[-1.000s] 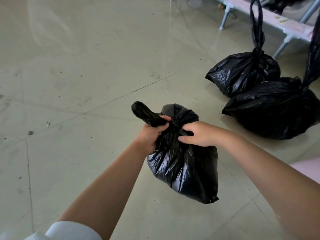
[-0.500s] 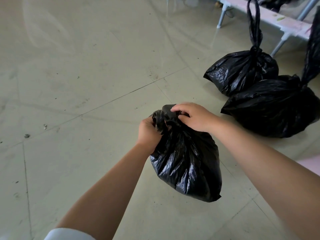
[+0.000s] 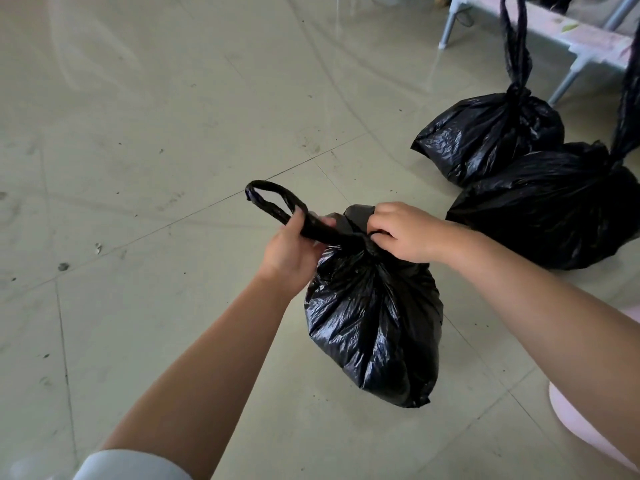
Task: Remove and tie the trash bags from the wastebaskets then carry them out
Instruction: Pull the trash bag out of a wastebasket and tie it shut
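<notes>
A full black trash bag (image 3: 374, 327) stands on the tiled floor in front of me. Its gathered top is twisted into a long loop (image 3: 277, 202) that sticks out up and to the left. My left hand (image 3: 294, 251) grips that twisted loop close to the bag's neck. My right hand (image 3: 405, 233) pinches the bunched plastic at the neck from the right side. Part of the neck is hidden under my fingers.
Two more tied black bags stand at the right, one farther back (image 3: 485, 136) with a tall loop and one nearer (image 3: 550, 209). Behind them is a metal-legged bench (image 3: 575, 39). A pale pink object (image 3: 588, 434) shows at the lower right edge.
The twisted top, bunched under both hands half a second ago, now stretches out to the left as a long loop in my left hand. My right hand has dropped onto the neck.
</notes>
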Demonstrator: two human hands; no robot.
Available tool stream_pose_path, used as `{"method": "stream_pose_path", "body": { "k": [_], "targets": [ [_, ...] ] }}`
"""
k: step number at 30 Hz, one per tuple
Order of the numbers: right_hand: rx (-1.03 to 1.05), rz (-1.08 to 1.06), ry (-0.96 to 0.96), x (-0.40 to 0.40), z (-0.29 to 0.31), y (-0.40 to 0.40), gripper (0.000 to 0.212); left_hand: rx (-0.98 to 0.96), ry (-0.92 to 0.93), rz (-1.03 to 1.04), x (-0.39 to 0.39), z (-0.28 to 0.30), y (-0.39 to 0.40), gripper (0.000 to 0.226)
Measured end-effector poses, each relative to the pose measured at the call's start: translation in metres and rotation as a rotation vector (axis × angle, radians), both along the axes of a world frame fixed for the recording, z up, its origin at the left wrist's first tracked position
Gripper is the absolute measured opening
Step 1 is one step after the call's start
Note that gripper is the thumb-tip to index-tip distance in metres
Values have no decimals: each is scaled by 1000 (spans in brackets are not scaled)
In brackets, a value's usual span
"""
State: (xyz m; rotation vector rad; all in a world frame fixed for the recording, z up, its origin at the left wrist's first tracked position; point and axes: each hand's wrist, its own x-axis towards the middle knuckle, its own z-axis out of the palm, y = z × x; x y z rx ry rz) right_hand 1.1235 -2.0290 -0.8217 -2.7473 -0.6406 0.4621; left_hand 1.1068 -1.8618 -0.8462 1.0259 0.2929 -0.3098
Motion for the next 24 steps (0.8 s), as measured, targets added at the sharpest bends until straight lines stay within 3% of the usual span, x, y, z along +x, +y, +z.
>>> {"method": "stream_pose_path", "body": {
  "k": [3,6,9,15,19,22,24],
  "targets": [
    [-43,102,-50,-5,-5,-7,27,90,38,-51,-5,0,1,46],
    [-99,164,-62,-13,-21,-21,33,386,57,-144,-9,-10,4,48],
    [-172,193,18,-28,-39,-30,23,650,121,-228,-14,-21,7,48],
    [-96,162,7,-34,-59,-25,26,1037,146,-326,-21,-25,7,51],
    [-124,138,57,-34,-57,-24,28,918,184,-326,-18,-26,14,50],
    [-117,58,166,-30,-44,-30,28,803,120,-257,-9,-5,17,33],
    [-136,11,210,-25,-36,-36,33,947,-31,-168,1,13,15,30]
  ]
}}
